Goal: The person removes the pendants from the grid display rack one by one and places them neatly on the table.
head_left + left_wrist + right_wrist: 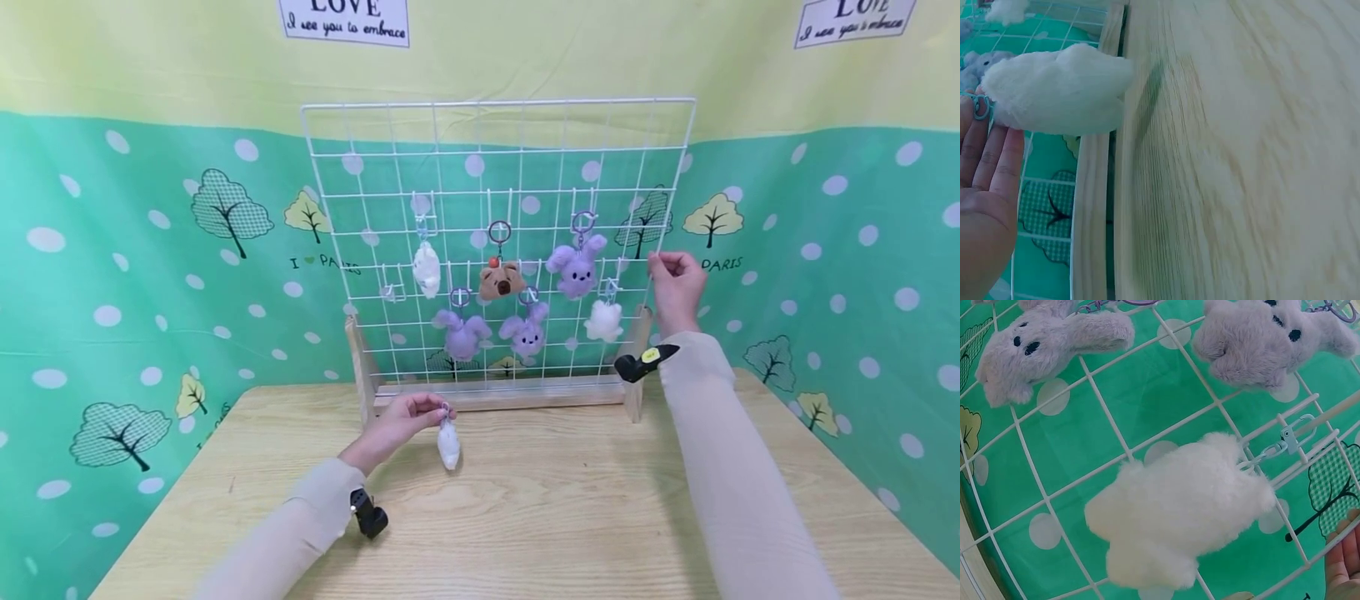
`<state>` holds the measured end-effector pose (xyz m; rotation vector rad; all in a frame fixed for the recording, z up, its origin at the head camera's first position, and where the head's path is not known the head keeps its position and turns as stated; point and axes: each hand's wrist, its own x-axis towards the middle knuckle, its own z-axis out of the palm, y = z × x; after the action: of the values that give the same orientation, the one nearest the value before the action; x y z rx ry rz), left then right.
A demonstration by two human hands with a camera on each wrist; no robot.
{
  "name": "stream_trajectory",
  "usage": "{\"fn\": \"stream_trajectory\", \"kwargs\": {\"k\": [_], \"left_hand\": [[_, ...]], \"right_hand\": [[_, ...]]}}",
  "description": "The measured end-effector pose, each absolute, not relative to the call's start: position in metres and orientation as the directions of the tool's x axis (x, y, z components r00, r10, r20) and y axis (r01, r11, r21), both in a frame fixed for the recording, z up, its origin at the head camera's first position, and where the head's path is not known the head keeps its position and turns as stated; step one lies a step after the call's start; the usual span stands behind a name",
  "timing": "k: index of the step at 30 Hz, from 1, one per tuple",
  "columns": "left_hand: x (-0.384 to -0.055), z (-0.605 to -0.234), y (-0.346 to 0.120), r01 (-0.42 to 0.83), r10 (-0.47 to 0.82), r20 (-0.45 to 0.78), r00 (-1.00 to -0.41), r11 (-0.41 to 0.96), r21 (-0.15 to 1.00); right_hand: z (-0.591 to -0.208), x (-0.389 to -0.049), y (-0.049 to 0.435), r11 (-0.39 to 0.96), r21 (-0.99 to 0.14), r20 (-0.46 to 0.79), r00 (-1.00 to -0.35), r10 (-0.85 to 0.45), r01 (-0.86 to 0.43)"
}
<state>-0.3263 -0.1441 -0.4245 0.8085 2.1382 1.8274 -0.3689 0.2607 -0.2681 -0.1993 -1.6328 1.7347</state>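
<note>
Now the fingers of my left hand (405,418) pinch the white plush keychain (448,447) by its clasp above the tabletop (525,517); my right hand (679,292) grips the wire grid (498,103) edge. I'd brace there, guiding the clasp squarely onto the bare hook (390,292).

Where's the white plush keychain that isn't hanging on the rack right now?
In the head view, the white plush keychain dangles from the left hand, slightly left of centre, pictured just below the wooden crossbar of the grid rack.
</note>
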Motion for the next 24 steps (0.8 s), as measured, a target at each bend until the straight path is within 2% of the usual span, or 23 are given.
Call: {"fn": "stream_trajectory", "kwargs": {"k": [16,24], "left_hand": [[-0.338,-0.43,-0.097,0.234,0.566,0.168,-0.807,0.046,0.971],[-0.337,-0.433,-0.098,0.207,0.502,0.135,-0.854,0.09,0.974]], "right_hand": [[-0.266,-0.368,0.261,0.076,-0.928,0.335,-0.731,0.595,-0.365],[-0.265,-0.366,0.26,0.068,-0.925,0.343,-0.741,0.577,-0.374]]}}
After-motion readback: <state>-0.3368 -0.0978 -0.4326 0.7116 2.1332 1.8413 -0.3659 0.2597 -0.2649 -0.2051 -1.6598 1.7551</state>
